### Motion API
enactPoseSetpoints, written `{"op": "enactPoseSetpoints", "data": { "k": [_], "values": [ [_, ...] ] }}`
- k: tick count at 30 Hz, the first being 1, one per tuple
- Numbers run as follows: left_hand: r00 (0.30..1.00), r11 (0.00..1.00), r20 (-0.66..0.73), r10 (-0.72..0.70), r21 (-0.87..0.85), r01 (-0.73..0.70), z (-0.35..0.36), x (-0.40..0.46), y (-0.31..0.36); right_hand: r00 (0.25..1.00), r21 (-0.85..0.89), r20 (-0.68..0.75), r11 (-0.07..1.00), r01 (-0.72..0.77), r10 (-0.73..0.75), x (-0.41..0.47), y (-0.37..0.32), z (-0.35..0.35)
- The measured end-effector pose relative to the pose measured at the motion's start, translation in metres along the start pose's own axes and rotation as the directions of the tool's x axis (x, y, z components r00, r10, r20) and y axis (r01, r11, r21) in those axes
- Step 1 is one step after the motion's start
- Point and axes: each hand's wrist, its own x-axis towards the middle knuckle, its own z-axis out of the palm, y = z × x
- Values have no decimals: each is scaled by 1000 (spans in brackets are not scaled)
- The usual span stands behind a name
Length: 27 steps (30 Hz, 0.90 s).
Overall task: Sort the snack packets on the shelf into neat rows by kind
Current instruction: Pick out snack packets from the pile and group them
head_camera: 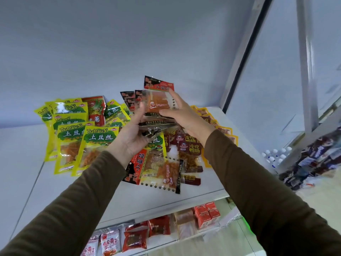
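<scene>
Both hands up over the white shelf (129, 198), w/ dark olive sleeves (258, 182). Left hand (132, 137) grips a fanned stack of red-and-black clear-window snack packets (156, 100) from below, fingers curled round the lower edges. Right hand (181, 115) lies flat vs the front packet, fingers straight, thumb on its lower edge. Stack is held in the air, above the pile's centre. On the shelf: yellow-green TuDouSi potato-shred packets (73, 137) in overlapping rows at left; one more red-black clear packet (156, 170) flat near the front edge; dark-red packets w/ white lettering (188, 145) just beside it at right; orange-yellow packets (219, 126) further right, partly hidden by the right arm. Lower shelf (166, 235) holds red packets & small cartons.
</scene>
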Motion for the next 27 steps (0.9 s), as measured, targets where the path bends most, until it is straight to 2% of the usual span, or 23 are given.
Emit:
{"op": "enactPoseSetpoints", "data": {
  "k": [2, 6, 11, 15, 17, 19, 22, 25, 27],
  "values": [
    [1000, 1000, -15, 12, -28, -12, -1, 0, 0, 998, 2, 59, 1000, -24, 24, -1, 2, 1],
    [999, 1000, 44, 4, -18, -4, 2, -4, 3, 976, -78, 206, 996, -52, 67, -1, -4, 4],
    [1000, 998, -9, -13, 67, 13, 12, -5, 9, 970, -140, 240, 990, -13, 47, -2, -17, 16],
    [998, 999, -60, -1, 52, 4, 9, -7, 17, 944, -37, 329, 999, 6, 6, -11, -31, 14],
    [998, 999, -65, 16, 29, -14, 1, -10, 23, 960, 66, 277, 997, 26, -43, -17, -35, 9],
    [995, 997, -87, 54, 54, -50, -8, -14, 28, 986, 77, 151, 995, 59, -70, -26, -30, 4],
    [985, 987, -124, 117, 127, -101, -26, -26, 32, 997, -161, 30, 984, 75, -71, -48, -5, 3],
    [972, 969, -167, 166, 213, -129, -43, -40, 29, 990, -455, 139, 889, 49, 17, -74, 27, 13],
    [969, 967, -175, 173, 216, -133, -52, -47, 25, 974, -620, 218, 779, 90, 62, -87, 43, 23]
  ]
}}
